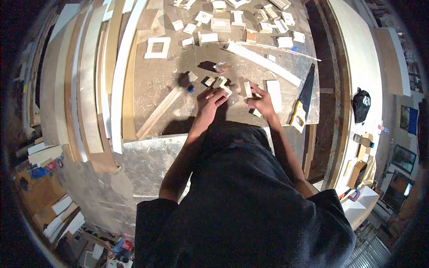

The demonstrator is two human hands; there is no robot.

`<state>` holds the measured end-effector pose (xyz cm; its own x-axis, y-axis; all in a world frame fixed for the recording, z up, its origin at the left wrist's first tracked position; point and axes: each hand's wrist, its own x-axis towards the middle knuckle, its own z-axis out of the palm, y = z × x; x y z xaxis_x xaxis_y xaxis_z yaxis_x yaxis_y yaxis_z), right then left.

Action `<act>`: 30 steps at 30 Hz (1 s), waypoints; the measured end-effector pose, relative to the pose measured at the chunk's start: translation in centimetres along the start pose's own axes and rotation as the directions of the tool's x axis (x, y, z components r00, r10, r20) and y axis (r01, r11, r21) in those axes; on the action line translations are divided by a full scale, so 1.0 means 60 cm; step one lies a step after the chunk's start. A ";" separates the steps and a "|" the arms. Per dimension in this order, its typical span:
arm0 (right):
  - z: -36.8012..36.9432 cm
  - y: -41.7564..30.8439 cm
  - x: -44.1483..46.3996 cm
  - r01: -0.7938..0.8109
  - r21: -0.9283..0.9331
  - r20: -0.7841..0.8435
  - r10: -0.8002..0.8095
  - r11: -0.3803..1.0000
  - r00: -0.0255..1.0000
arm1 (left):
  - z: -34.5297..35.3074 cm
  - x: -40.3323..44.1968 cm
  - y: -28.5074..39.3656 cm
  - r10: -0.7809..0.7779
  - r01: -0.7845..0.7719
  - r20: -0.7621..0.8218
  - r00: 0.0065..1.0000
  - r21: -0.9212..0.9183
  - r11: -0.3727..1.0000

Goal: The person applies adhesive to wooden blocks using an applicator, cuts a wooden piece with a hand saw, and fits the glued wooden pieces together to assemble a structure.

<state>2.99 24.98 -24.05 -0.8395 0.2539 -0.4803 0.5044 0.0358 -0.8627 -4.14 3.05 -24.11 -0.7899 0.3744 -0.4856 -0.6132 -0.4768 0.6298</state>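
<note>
My left hand (209, 105) is closed around a small pale wooden block (227, 91) near the middle of the workbench. Just beyond its fingers lie other small wood pieces (208, 81). To the right, my right hand (262, 102) pinches a short flat wooden piece (248, 88), held roughly upright and apart from the block. Part of another small wood piece (255, 112) shows beneath that hand. Ahead of both hands sits a small blurred reddish-clear item (220, 67), whose kind I cannot make out. A long wooden bar with a dark blocky end (161, 109) lies left of my left hand.
A handsaw (304, 98) with a yellow handle lies at the bench's right. Nearby are a white board (273, 95) and a long pale strip (263, 64). Several small wooden assemblies (220, 24) and a square frame (157, 48) lie farther back. Long planks (127, 67) line the left.
</note>
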 end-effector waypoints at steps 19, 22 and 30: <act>0.023 -0.265 -0.132 0.383 -0.125 0.280 -0.338 0.915 0.898 | 0.089 -0.106 0.153 0.243 -0.378 0.317 0.917 0.490 0.786; 0.024 -0.260 -0.131 0.390 -0.164 0.281 -0.336 0.906 0.899 | 0.082 -0.104 0.141 0.215 -0.330 0.296 0.931 0.424 0.844; 0.016 -0.252 -0.136 0.353 -0.161 0.318 -0.290 0.922 0.902 | 0.081 -0.117 0.139 0.189 -0.323 0.305 0.933 0.485 0.812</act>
<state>2.03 21.42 -7.23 -0.9683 -0.0891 -0.2335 0.2008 0.2786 -0.9392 -3.66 0.31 -12.51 -0.8520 0.5020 -0.1490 -0.2406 -0.1227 0.9628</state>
